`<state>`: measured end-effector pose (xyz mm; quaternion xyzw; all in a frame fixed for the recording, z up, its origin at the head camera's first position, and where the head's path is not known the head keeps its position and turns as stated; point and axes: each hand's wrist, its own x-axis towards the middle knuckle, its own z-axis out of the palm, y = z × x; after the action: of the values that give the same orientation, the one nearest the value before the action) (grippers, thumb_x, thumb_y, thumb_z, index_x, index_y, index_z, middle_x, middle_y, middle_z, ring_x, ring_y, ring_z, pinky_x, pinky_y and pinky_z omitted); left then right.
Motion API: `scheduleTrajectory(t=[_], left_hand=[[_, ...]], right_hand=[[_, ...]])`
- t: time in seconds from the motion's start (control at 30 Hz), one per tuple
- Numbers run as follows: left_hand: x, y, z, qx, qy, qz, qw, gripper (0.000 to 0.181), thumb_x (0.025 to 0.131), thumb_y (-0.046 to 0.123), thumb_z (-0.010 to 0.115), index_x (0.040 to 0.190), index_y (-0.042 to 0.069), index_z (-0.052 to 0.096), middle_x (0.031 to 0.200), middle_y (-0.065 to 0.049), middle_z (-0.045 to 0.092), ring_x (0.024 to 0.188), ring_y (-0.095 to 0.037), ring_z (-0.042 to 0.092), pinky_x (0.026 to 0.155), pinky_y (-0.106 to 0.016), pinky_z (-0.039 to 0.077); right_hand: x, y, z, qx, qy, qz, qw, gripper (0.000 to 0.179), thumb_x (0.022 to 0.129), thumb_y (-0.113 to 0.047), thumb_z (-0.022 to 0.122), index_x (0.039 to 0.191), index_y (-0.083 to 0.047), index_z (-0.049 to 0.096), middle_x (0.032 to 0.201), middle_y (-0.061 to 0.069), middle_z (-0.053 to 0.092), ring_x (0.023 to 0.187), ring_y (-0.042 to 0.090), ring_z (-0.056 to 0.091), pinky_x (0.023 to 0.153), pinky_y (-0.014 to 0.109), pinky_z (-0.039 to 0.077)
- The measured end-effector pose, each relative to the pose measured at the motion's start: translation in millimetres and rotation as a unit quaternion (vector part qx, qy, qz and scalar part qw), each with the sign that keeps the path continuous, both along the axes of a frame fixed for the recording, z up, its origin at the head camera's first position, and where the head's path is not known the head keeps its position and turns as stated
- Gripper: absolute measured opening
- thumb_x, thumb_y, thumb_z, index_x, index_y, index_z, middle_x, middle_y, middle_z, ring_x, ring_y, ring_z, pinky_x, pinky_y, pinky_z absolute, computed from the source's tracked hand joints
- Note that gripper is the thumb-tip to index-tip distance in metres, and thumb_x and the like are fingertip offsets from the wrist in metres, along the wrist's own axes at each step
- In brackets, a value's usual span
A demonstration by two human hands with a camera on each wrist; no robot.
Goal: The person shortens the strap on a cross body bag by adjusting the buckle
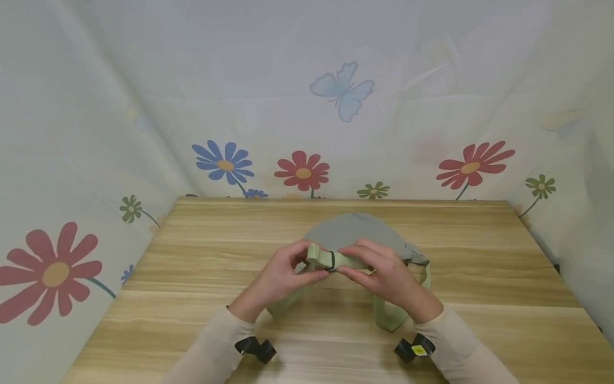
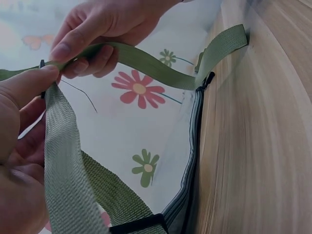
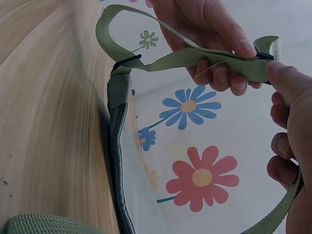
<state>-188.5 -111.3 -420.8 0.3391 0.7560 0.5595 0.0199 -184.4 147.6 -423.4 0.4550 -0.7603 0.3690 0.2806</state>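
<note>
A grey waist bag [image 1: 355, 229] lies on the table with its rounded side toward the back wall. Its light green webbing strap [image 1: 354, 261] is lifted in front of it, threaded through a black slider buckle [image 1: 332, 260]. My left hand [image 1: 283, 272] pinches the webbing at the buckle's left side, where a folded loop stands up. From the right, my right hand [image 1: 386, 272] pinches the strap between thumb and fingers. The left wrist view shows a thin loose thread [image 2: 87, 96] under the webbing. Another black slider [image 3: 127, 62] sits at the bag's end in the right wrist view.
Slack strap [image 1: 390, 317] hangs in a loop below the right hand. The wood-grain table [image 1: 489, 266] meets a white cloth backdrop [image 1: 268, 64] printed with flowers and a butterfly. A black wrist camera [image 1: 256, 349] sits on the left sleeve, another [image 1: 413, 349] on the right.
</note>
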Motion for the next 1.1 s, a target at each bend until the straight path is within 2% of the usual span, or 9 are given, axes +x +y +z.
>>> scheduleTrajectory(t=[0.13,0.27,0.47,0.6,0.8,0.9,1.1], left_hand=[[-1.2,0.7,-1.8,-0.027,0.045,0.006,0.9986,0.027,0.095,0.007,0.083,0.119,0.009,0.072,0.11,-0.007,0.073,0.093,-0.009,0.059,0.081,-0.028,0.054],[-2.5,2.1,-1.5,-0.057,0.099,0.012,0.9934,0.027,0.094,0.008,0.084,0.117,0.011,0.071,0.107,-0.004,0.072,0.087,-0.011,0.058,0.074,-0.029,0.055],[-1.7,3.8,1.7,-0.092,0.142,0.017,0.9854,0.026,0.092,0.009,0.087,0.112,0.01,0.07,0.108,-0.004,0.072,0.086,-0.01,0.057,0.072,-0.025,0.055],[-1.6,4.2,2.6,-0.105,0.17,0.013,0.9797,0.029,0.09,0.009,0.089,0.112,0.009,0.069,0.11,-0.005,0.072,0.087,-0.011,0.057,0.073,-0.021,0.053],[-3.3,5.0,-0.3,-0.132,0.233,0.018,0.9634,0.035,0.088,0.011,0.091,0.114,0.008,0.068,0.11,-0.005,0.072,0.09,-0.013,0.059,0.075,-0.022,0.054],[-2.9,4.6,-0.9,-0.142,0.238,0.024,0.9605,0.034,0.089,0.012,0.09,0.115,0.008,0.069,0.11,-0.004,0.074,0.092,-0.013,0.063,0.079,-0.023,0.058],[-0.7,2.5,0.7,-0.156,0.206,0.029,0.9657,0.03,0.095,0.016,0.085,0.121,0.01,0.073,0.115,-0.003,0.079,0.101,-0.014,0.073,0.09,-0.027,0.063]], right_hand=[[0.1,-1.2,0.1,0.002,-0.001,0.004,1.0,0.04,0.108,-0.039,0.065,0.121,-0.003,0.076,0.1,0.005,0.073,0.071,0.006,0.056,0.061,0.014,0.047],[-0.8,-1.8,-1.2,0.005,0.002,0.005,1.0,0.042,0.108,-0.039,0.064,0.122,-0.002,0.076,0.099,0.005,0.072,0.069,0.007,0.054,0.061,0.014,0.046],[-2.0,-2.2,-2.0,0.011,0.004,0.005,0.9999,0.041,0.107,-0.039,0.065,0.12,-0.002,0.076,0.097,0.006,0.072,0.071,0.009,0.059,0.063,0.014,0.049],[-2.1,-2.1,-1.2,0.018,-0.008,0.014,0.9997,0.037,0.107,-0.038,0.067,0.119,-0.003,0.075,0.097,0.003,0.072,0.069,0.007,0.055,0.061,0.012,0.047],[-1.0,-1.2,-0.8,0.021,-0.041,0.013,0.9989,0.038,0.107,-0.04,0.068,0.118,-0.004,0.074,0.096,0.001,0.071,0.071,0.004,0.052,0.062,0.012,0.046],[-1.3,-0.7,-1.4,0.018,-0.048,0.012,0.9986,0.037,0.106,-0.039,0.069,0.119,-0.005,0.073,0.097,0.001,0.071,0.073,0.004,0.055,0.063,0.013,0.047],[-3.0,0.4,-2.7,0.011,-0.047,0.014,0.9987,0.037,0.106,-0.039,0.068,0.119,-0.005,0.073,0.097,0.002,0.072,0.074,0.005,0.056,0.063,0.014,0.047]])
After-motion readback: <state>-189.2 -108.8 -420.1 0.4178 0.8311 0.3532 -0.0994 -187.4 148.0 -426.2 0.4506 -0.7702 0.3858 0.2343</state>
